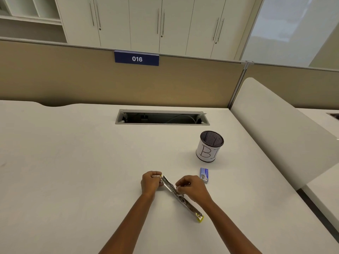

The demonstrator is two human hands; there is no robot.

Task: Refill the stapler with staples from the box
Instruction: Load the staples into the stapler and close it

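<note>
A metal stapler [185,200] with yellow ends lies swung fully open and flat on the white desk [73,171], running from upper left to lower right. My left hand [150,182] grips its far upper-left end. My right hand [190,187] rests over the stapler's middle with fingertips pinched together above the channel; whether a strip of staples is between them is too small to tell. A small blue staple box [204,174] lies just to the right of my right hand.
A mesh pen cup [210,146] wrapped in white paper with letters stands behind the staple box. An open cable slot [162,117] is cut into the desk farther back. A beige partition with a "016" sign [136,59] closes the rear; a white divider [275,129] borders the right.
</note>
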